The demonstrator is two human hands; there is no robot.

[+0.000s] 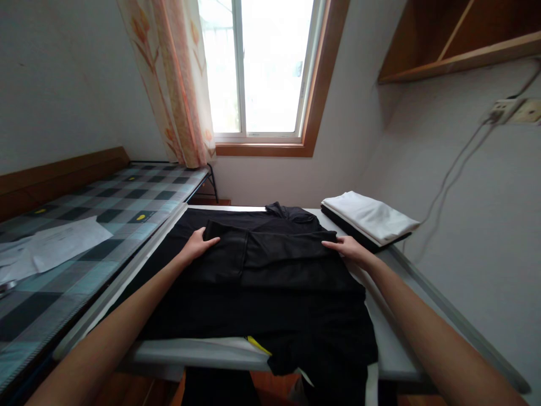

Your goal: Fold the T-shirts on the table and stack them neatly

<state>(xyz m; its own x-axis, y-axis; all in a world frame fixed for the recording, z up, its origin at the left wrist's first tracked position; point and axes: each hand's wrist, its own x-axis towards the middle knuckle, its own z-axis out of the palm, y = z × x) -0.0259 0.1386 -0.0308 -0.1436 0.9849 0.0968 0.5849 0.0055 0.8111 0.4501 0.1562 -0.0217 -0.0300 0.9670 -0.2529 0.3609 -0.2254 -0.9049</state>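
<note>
A black garment [279, 313] lies spread over a white table, with one part hanging over the near edge at the right. Above it, a folded length of black cloth [220, 254] with a seam is stretched between my hands. I cannot tell whether this is part of the same garment or a separate piece. My left hand [198, 245] pinches its far left corner, thumb on top. At the far right corner, my right hand [347, 248] grips the edge the same way. Bunched black fabric [293, 213] lies just beyond, near the table's far edge.
A folded stack of white and black cloth [369, 217] sits on the table's far right, against the wall. To the left is a bed with a checked cover [156, 186] and some papers [70, 245]. A yellow strip [258, 345] shows at the near table edge.
</note>
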